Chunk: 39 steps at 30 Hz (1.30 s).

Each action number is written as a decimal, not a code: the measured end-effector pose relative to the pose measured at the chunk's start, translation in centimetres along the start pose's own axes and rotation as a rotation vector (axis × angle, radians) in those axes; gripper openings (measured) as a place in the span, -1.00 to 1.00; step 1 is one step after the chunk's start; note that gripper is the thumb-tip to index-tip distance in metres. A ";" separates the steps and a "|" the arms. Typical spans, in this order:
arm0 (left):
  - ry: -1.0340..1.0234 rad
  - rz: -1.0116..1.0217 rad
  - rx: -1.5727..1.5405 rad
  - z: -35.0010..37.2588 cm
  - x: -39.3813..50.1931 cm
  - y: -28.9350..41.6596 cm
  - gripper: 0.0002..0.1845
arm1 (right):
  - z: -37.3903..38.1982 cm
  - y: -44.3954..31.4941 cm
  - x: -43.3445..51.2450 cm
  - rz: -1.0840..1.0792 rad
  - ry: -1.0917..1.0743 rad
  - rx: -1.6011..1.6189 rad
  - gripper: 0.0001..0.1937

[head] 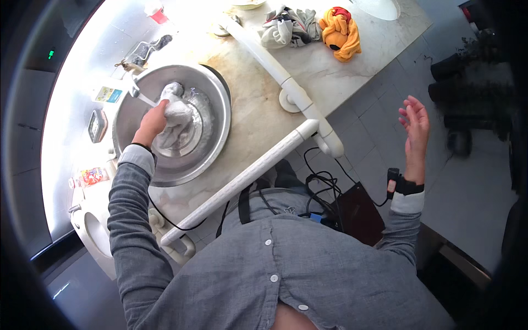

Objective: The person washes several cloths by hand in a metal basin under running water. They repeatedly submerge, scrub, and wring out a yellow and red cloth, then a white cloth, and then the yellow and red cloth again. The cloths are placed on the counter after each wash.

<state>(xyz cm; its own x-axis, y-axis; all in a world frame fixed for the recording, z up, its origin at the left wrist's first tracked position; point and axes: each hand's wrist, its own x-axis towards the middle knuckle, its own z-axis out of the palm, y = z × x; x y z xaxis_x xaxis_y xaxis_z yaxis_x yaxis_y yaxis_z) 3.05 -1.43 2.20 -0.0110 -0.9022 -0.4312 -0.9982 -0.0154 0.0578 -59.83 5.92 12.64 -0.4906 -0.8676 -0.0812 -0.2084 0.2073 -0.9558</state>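
A wet, pale grey cloth (178,112) is bunched in my left hand (153,121), inside a wide metal basin (177,178). Its lower part hangs over the basin's bottom, where there seems to be water. Beside my fingers, a white faucet spout (142,97) reaches over the basin's rim. My right hand (416,123) is raised off to the right, away from the counter, with its fingers loosely apart and nothing in it.
White pipes (247,177) cross the marble counter (255,90) and its front edge. Grey cloths (284,29) and an orange plush-like cloth (344,35) lie at the back. A soap box (97,126) and a white sink (97,231) are at left. Black cables (330,181) hang beside me.
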 end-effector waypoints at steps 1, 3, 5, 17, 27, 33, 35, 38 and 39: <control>0.011 -0.007 -0.071 -0.4 0.0 0.0 -0.49 | 0.6 -0.1 -1.5 0.010 -0.004 0.024 -0.77; 0.048 0.041 -0.158 -1.3 -0.1 0.0 -0.60 | 3.0 -0.9 -4.5 0.034 -0.012 0.063 -0.78; 0.033 0.073 -0.228 -2.7 -0.6 -0.2 -0.71 | 6.2 -2.7 -7.7 -0.018 -0.224 0.162 -0.76; -0.163 0.066 -1.216 -8.1 -9.4 1.5 -0.45 | 34.4 -4.6 -17.3 -0.657 -0.837 -0.287 -0.34; -0.178 0.120 -0.676 -7.6 -13.4 -1.8 -0.32 | 41.6 -6.1 -11.6 -0.200 -1.160 -0.048 -0.86; -0.086 -0.080 -0.698 -6.3 -12.4 -4.0 -0.66 | 43.8 -7.4 -9.4 -0.143 -1.185 0.016 -0.80; -0.150 -0.217 -0.905 -6.7 -11.3 -5.0 -0.71 | 45.5 -6.1 -8.4 -0.210 -1.193 -0.113 -0.78; -0.187 -0.325 -0.950 -6.0 -8.9 -5.0 -0.58 | 48.1 -3.3 -7.5 -0.460 -1.138 -0.361 -0.75; -0.123 -0.294 -0.748 -6.0 -8.1 -5.1 -0.37 | 48.5 -2.3 -7.1 -0.392 -1.160 -0.412 -0.67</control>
<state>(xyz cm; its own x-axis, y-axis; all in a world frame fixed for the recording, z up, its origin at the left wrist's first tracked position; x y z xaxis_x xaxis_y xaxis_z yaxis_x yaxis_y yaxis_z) 8.54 3.35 10.75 0.1956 -0.7636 -0.6153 -0.6582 -0.5674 0.4949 -14.77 -10.31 1.73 0.6356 -0.7424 -0.2118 -0.5167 -0.2053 -0.8312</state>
